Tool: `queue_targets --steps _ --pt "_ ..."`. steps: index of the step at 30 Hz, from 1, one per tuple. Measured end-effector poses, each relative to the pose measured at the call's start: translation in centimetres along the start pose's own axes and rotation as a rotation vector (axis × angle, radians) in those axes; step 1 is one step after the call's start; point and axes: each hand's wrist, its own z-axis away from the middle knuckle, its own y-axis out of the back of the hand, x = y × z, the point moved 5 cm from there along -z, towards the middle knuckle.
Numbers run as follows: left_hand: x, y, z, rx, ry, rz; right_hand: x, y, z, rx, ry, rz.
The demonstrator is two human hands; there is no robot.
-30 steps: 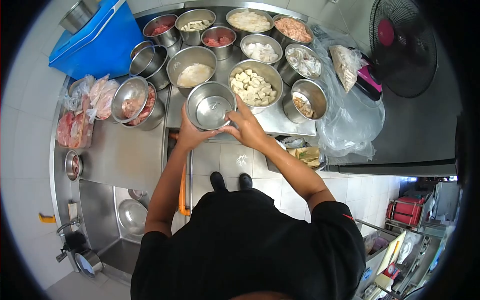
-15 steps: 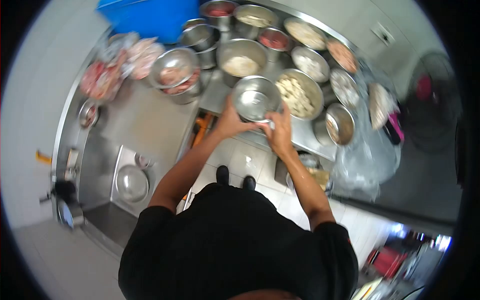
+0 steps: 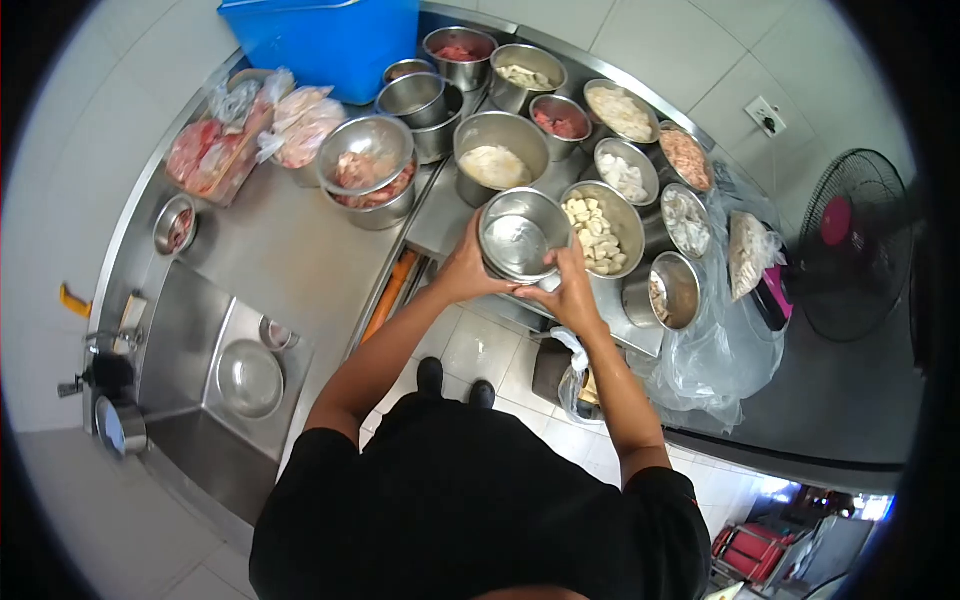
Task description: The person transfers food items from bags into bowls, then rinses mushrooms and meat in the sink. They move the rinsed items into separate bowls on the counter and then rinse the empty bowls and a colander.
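Pot (image 3: 515,243) sits between the two hands, raised in front of the body, mouth upward and inner floor visible; a second rim edge shows just under its near side, cannot tell whether another vessel is nested. Left hand (image 3: 468,268) curved round the pot's left and near side, palm against the wall, partly spread to the pot's breadth. Right hand (image 3: 572,290) grips the opposite side, half closed, a digit bent at the near rim; other fingertips of both hands hidden by the metal. Just right of the right hand: tub (image 3: 629,238) of white chunks; farther right, can (image 3: 684,287) with brownish pieces. Directly beyond the left hand: basin (image 3: 500,130) with pale contents. Beyond and left of the left hand: bucket (image 3: 378,216) of meat, bowl (image 3: 362,133) resting tilted over it. Well left of and nearer the body than the left hand: sink (image 3: 178,335). Below the right hand, toward the floor: bin (image 3: 547,373). Well right of the right hand: plastic sheet (image 3: 715,355), then fan (image 3: 855,240). Far beyond the left hand: blue box (image 3: 325,45).
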Motion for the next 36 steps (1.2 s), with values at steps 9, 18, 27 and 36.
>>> queue_targets --steps 9,18,27,36 --pt "-0.2 -1.3 0.3 0.063 0.049 0.050 -0.2 -1.4 1.3 0.265 0.079 0.010" --pt "0.7 -1.7 0.1 0.006 0.038 0.044 0.6 -2.7 2.3 0.328 0.037 0.067" --pt "-1.5 -0.9 0.5 -0.001 0.051 0.008 0.5 -1.9 2.2 0.166 0.087 0.088" --pt "0.2 0.9 1.0 -0.061 -0.085 0.150 1.1 -1.4 2.1 0.086 0.102 0.109"
